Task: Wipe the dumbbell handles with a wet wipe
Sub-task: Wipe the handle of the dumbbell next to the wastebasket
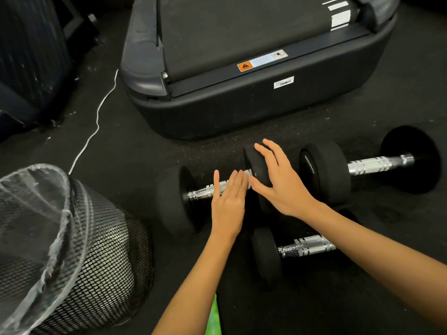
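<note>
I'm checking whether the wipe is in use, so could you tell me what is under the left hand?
The left hand lies flat over the chrome handle of the nearest dumbbell. A sliver of white shows at its fingertips; whether that is a wipe is hidden by the hand.

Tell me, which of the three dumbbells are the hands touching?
The left black dumbbell with chrome handle: left hand lies on its handle, right hand on its end weight. The far-right and nearest dumbbells lie untouched.

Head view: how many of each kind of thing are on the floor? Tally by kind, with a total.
Dumbbells: 3
Mesh bin: 1
Treadmill: 1
White cable: 1
Total: 6
</note>
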A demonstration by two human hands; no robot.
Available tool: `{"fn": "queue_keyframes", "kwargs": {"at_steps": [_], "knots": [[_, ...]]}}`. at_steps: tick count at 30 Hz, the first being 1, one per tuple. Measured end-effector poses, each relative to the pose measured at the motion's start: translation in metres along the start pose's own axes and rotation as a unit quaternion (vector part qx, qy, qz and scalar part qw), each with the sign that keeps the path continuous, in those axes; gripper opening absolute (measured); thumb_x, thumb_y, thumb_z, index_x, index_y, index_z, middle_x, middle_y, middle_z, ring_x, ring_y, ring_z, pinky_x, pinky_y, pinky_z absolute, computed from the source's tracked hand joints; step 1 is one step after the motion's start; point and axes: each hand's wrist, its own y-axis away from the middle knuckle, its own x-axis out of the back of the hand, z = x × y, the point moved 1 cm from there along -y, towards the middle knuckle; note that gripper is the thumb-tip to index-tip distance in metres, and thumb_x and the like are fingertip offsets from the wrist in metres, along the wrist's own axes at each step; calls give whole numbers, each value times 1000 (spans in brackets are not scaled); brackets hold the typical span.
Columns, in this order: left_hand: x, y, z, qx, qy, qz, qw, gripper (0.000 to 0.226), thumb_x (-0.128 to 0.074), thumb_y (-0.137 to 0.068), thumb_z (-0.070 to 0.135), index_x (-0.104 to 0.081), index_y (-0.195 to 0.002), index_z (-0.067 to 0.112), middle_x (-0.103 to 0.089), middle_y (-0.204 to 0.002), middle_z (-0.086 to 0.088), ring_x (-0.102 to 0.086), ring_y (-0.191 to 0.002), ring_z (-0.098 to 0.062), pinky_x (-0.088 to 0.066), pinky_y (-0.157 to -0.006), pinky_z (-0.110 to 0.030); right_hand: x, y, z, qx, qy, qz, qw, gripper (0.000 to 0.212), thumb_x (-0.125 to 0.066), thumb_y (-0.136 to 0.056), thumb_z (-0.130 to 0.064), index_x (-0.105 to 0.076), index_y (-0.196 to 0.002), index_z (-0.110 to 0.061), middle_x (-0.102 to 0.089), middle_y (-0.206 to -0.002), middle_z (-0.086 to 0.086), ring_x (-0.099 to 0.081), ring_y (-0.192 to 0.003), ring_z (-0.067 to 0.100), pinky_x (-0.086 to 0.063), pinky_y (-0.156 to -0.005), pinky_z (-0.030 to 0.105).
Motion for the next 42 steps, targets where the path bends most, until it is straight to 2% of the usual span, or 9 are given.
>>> {"fn": "queue_keyframes", "kwargs": {"at_steps": [4, 7, 12, 18, 23, 29, 32, 37, 42], "knots": [[2, -7, -4, -22, 19, 13, 999, 39, -54, -83, -3, -65, -120, -2, -69, -118, -13, -64, -114, -25, -20, -118, -52, -2, 0, -1, -3, 5, 14, 1000, 70, -56, -95, -42, -28, -153, -14, -17, -162, 3, -15, -150, 16, -27, -116, 27], [1, -14, -2, 28, 26, -26, 999, 35, -59, -85, 3, -64, -119, 4, -70, -109, -5, -66, -103, -19, -24, -118, -52, -3, 0, 0, -4, 2, 12, 1000, 71, -59, -95, -39, -27, -153, -15, -16, -162, 1, -15, -150, 16, -27, -117, 29], [1, -21, -10, 96, 38, -52, 993, 22, -50, -94, 17, -68, -107, 18, -70, -91, 6, -66, -86, -11, -18, -120, -49, -1, -1, 3, 4, 1, -4, 1000, 74, -60, -93, -42, -27, -153, -14, -16, -161, 1, -16, -150, 14, -24, -115, 24], [10, -23, -27, 86, 162, -66, 981, 25, -62, -92, 11, -70, -114, 19, -72, -103, 8, -65, -98, -4, -10, -122, -36, -1, -1, 3, -2, -8, 4, 1000, 74, -60, -91, -42, -28, -152, -14, -17, -161, 0, -18, -149, 16, -26, -114, 25], [19, -39, -37, 122, 264, -172, 941, 30, -66, -90, 15, -69, -119, 25, -70, -117, 10, -62, -109, -2, -15, -122, -35, -2, 0, 2, -2, 3, 4, 1000, 74, -62, -91, -40, -28, -152, -14, -16, -161, 1, -18, -149, 17, -30, -114, 28], [25, -53, -37, 149, 236, -229, 933, 44, -78, -80, 20, -67, -121, 26, -70, -118, 6, -55, -119, -8, -5, -119, -27, 0, 0, 2, 0, 4, 6, 1000, 73, -61, -92, -40, -28, -152, -13, -17, -161, 2, -19, -149, 17, -34, -115, 34], [21, -51, -34, 151, 218, -215, 940, 45, -81, -76, 27, -68, -120, 25, -73, -110, 4, -60, -114, -9, -1, -121, -29, -1, -1, 2, 0, 0, 3, 1000, 74, -61, -91, -40, -28, -152, -13, -17, -161, 2, -19, -149, 17, -35, -115, 37], [23, -51, -28, 186, 262, -156, 934, 22, -66, -90, 25, -73, -110, 21, -74, -101, 5, -64, -95, -4, 3, -120, -30, 1, -2, 2, 1, 1, -2, 1000, 75, -62, -92, -41, -27, -153, -14, -17, -161, 2, -19, -149, 17, -35, -116, 39], [22, -51, -26, 193, 285, -137, 929, 16, -67, -91, 22, -73, -105, 20, -73, -99, 8, -58, -85, 6, -12, -122, -35, 0, 0, 2, 3, 1, -4, 1000, 76, -62, -92, -41, -27, -153, -13, -16, -161, 2, -18, -149, 17, -32, -117, 38]]}}
